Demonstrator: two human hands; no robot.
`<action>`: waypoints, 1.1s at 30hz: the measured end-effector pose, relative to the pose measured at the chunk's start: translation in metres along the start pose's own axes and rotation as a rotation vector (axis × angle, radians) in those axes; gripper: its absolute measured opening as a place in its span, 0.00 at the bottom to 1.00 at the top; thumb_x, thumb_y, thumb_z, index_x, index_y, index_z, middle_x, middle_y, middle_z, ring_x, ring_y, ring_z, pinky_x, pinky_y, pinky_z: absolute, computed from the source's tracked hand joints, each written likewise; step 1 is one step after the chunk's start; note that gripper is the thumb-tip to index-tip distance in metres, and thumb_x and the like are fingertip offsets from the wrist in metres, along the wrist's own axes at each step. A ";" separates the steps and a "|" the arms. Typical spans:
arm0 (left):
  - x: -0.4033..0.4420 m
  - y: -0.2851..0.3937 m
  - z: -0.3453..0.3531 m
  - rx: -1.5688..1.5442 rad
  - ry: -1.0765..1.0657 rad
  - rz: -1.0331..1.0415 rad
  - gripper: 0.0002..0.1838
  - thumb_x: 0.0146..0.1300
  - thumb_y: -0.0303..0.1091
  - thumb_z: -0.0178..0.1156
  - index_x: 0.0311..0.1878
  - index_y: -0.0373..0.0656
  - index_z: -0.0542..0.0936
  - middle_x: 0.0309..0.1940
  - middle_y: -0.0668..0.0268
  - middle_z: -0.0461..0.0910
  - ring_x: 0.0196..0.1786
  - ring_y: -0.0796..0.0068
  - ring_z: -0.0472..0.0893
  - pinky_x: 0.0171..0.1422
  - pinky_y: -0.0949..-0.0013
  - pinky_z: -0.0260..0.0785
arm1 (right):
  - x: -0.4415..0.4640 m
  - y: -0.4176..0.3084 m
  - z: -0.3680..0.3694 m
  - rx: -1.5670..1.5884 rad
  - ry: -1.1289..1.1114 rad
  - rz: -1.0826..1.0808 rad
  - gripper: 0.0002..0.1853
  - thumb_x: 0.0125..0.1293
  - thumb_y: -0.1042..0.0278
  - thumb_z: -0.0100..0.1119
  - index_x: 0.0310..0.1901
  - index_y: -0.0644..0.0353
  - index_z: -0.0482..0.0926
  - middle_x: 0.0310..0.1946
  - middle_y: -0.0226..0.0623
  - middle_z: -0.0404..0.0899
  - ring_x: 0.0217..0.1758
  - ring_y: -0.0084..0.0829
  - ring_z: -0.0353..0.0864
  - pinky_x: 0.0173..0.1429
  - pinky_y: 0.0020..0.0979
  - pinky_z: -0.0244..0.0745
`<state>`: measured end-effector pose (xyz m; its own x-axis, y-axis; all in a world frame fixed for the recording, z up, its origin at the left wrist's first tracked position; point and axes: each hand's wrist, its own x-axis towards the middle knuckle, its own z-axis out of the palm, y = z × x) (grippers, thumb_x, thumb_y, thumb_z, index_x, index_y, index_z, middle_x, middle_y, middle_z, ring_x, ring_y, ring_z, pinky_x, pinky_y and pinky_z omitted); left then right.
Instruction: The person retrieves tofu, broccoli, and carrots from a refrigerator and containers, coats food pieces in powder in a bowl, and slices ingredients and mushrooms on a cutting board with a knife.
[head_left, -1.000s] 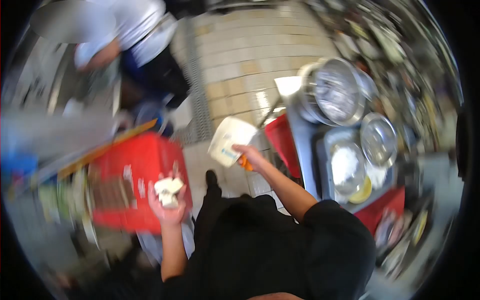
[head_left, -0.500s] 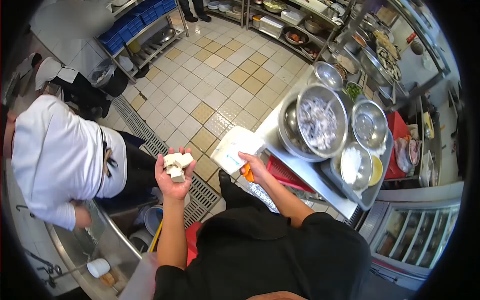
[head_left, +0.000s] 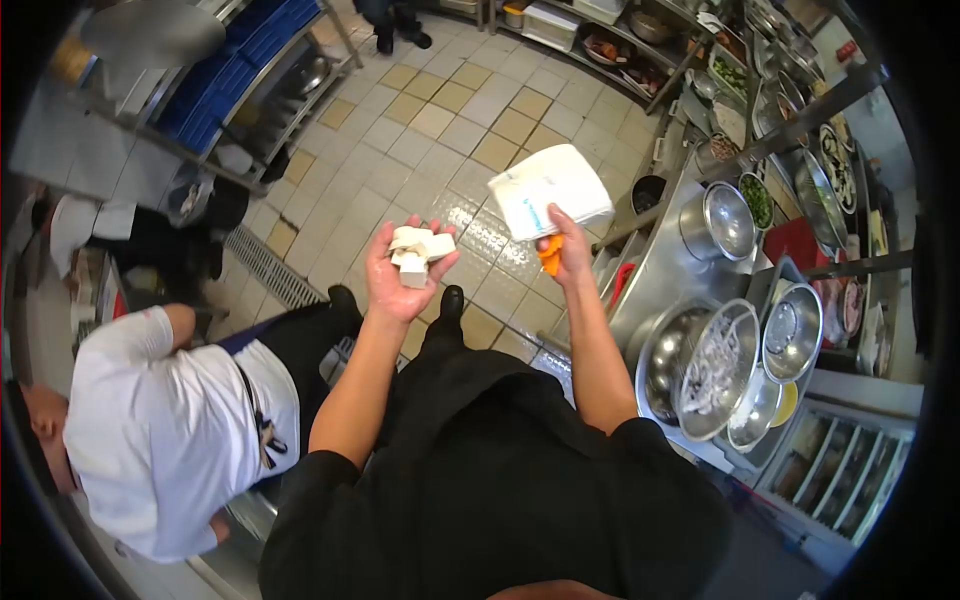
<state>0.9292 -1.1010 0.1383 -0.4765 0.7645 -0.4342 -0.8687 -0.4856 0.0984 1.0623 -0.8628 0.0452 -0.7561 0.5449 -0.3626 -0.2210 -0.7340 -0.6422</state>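
Evidently this is a busy kitchen, with a floor (head_left: 430, 150) of pale tiles broken by tan ones, shiny with wet-looking light in the middle. A drain grate (head_left: 272, 270) runs through it on the left, near a stooping co-worker in a white shirt (head_left: 160, 420). Beyond, blue crates (head_left: 240, 65) sit on a metal rack, and a bystander's dark shoes (head_left: 405, 42) show at the top edge.

Over the floor, well apart from any surface, the left grip (head_left: 398, 288) is palm up and cupped, carrying a small heap of white blocks (head_left: 420, 248). The right grip (head_left: 568, 255) is closed around something orange (head_left: 550, 257), its nature unclear, with the thumb against a white package (head_left: 553, 190) bearing blue print. The package is between the white blocks and the worktop.

That worktop (head_left: 652, 268) is bare steel along its near edge, on the right. A metal pot (head_left: 700, 225) stands towards its far end; closer in, a large round bowl (head_left: 660, 372) overlaps a bowl of pale strips (head_left: 720, 365). A shiny metal bowl (head_left: 793, 333) leans just beside these. Below them is a slatted unit (head_left: 835, 475), its contents too dim to tell.
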 end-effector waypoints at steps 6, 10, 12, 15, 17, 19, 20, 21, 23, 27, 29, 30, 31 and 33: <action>0.165 0.053 0.059 0.097 -0.079 -0.245 0.20 0.62 0.49 0.61 0.49 0.45 0.77 0.53 0.53 0.77 0.64 0.43 0.70 0.59 0.35 0.70 | 0.061 -0.034 -0.023 0.038 0.320 -0.056 0.13 0.67 0.59 0.60 0.46 0.57 0.78 0.31 0.28 0.80 0.21 0.20 0.72 0.22 0.21 0.67; 0.274 0.070 0.110 0.095 -0.109 -0.366 0.19 0.62 0.48 0.60 0.49 0.45 0.77 0.52 0.53 0.78 0.62 0.43 0.72 0.59 0.33 0.70 | 0.066 -0.047 -0.049 0.024 0.557 -0.045 0.16 0.65 0.57 0.63 0.49 0.57 0.79 0.31 0.28 0.79 0.20 0.21 0.71 0.23 0.23 0.68; 0.334 0.073 0.131 0.123 -0.147 -0.394 0.19 0.62 0.48 0.60 0.49 0.45 0.77 0.51 0.53 0.78 0.62 0.43 0.72 0.58 0.33 0.70 | 0.082 -0.048 -0.068 0.058 0.681 -0.067 0.14 0.63 0.56 0.65 0.44 0.55 0.79 0.27 0.27 0.78 0.17 0.21 0.70 0.20 0.23 0.67; 0.426 0.074 0.164 0.117 -0.133 -0.434 0.20 0.63 0.50 0.60 0.49 0.45 0.77 0.51 0.53 0.78 0.62 0.43 0.73 0.57 0.33 0.71 | 0.127 -0.053 -0.098 0.079 0.762 -0.049 0.12 0.65 0.56 0.61 0.42 0.53 0.77 0.23 0.28 0.77 0.15 0.21 0.70 0.17 0.25 0.67; 0.487 0.067 0.181 0.092 -0.121 -0.443 0.20 0.63 0.51 0.59 0.50 0.45 0.77 0.51 0.53 0.77 0.62 0.43 0.72 0.57 0.33 0.72 | 0.171 -0.069 -0.112 0.097 0.790 -0.020 0.12 0.65 0.56 0.61 0.45 0.52 0.77 0.25 0.26 0.78 0.14 0.22 0.69 0.16 0.25 0.65; 0.543 0.065 0.219 0.144 -0.091 -0.403 0.21 0.66 0.51 0.55 0.50 0.45 0.76 0.52 0.53 0.77 0.61 0.42 0.73 0.56 0.34 0.73 | 0.245 -0.089 -0.127 0.104 0.798 -0.083 0.13 0.65 0.57 0.61 0.46 0.52 0.76 0.27 0.26 0.78 0.16 0.22 0.70 0.17 0.25 0.64; 0.569 0.066 0.231 0.166 -0.086 -0.404 0.21 0.66 0.52 0.55 0.52 0.45 0.76 0.53 0.53 0.77 0.62 0.43 0.72 0.56 0.33 0.72 | 0.275 -0.100 -0.129 0.115 0.804 -0.077 0.13 0.65 0.57 0.61 0.47 0.51 0.76 0.28 0.27 0.79 0.17 0.22 0.71 0.17 0.24 0.64; 0.598 0.067 0.247 0.169 -0.065 -0.398 0.21 0.66 0.52 0.54 0.52 0.46 0.75 0.53 0.52 0.77 0.62 0.43 0.72 0.56 0.34 0.72 | 0.307 -0.117 -0.124 0.094 0.771 -0.012 0.13 0.64 0.57 0.61 0.47 0.51 0.76 0.29 0.27 0.79 0.18 0.22 0.71 0.17 0.24 0.64; 0.650 0.075 0.283 0.126 -0.130 -0.427 0.21 0.66 0.52 0.54 0.52 0.46 0.75 0.52 0.52 0.77 0.62 0.42 0.73 0.56 0.33 0.72 | 0.379 -0.163 -0.107 0.088 0.707 0.033 0.14 0.63 0.58 0.63 0.46 0.53 0.77 0.30 0.28 0.79 0.20 0.22 0.72 0.18 0.22 0.64; 0.745 0.093 0.367 0.126 -0.146 -0.371 0.20 0.66 0.51 0.54 0.51 0.45 0.75 0.51 0.53 0.77 0.62 0.42 0.72 0.56 0.33 0.72 | 0.509 -0.257 -0.046 0.062 0.530 -0.009 0.12 0.63 0.62 0.64 0.44 0.58 0.77 0.30 0.30 0.79 0.19 0.22 0.73 0.19 0.22 0.65; 0.803 0.107 0.394 0.096 -0.174 -0.339 0.20 0.66 0.51 0.54 0.51 0.45 0.75 0.52 0.53 0.76 0.63 0.42 0.72 0.56 0.33 0.72 | 0.570 -0.288 -0.029 0.014 0.406 -0.082 0.13 0.63 0.61 0.64 0.44 0.59 0.77 0.28 0.30 0.79 0.18 0.22 0.72 0.20 0.22 0.66; 0.830 0.114 0.403 0.078 -0.194 -0.320 0.20 0.66 0.51 0.54 0.51 0.45 0.75 0.52 0.53 0.76 0.63 0.42 0.72 0.57 0.33 0.72 | 0.593 -0.307 -0.015 -0.009 0.388 -0.106 0.13 0.62 0.61 0.64 0.43 0.59 0.77 0.27 0.30 0.79 0.18 0.21 0.72 0.20 0.21 0.66; 0.861 0.123 0.411 0.064 -0.209 -0.299 0.20 0.66 0.51 0.54 0.51 0.45 0.75 0.53 0.53 0.76 0.63 0.42 0.71 0.57 0.34 0.72 | 0.620 -0.325 -0.011 -0.018 0.366 -0.106 0.13 0.62 0.61 0.64 0.43 0.60 0.77 0.27 0.30 0.79 0.18 0.21 0.72 0.20 0.21 0.66; 0.924 0.138 0.425 0.097 -0.184 -0.267 0.20 0.66 0.51 0.54 0.50 0.45 0.76 0.53 0.53 0.75 0.63 0.42 0.71 0.57 0.34 0.72 | 0.659 -0.345 -0.006 -0.021 0.341 -0.089 0.13 0.61 0.62 0.64 0.42 0.61 0.78 0.27 0.31 0.79 0.18 0.21 0.72 0.21 0.20 0.66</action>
<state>0.3115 -0.2811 0.1311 -0.2393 0.9274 -0.2876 -0.9707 -0.2220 0.0919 0.6434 -0.2483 0.0237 -0.4843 0.7131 -0.5068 -0.2616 -0.6708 -0.6939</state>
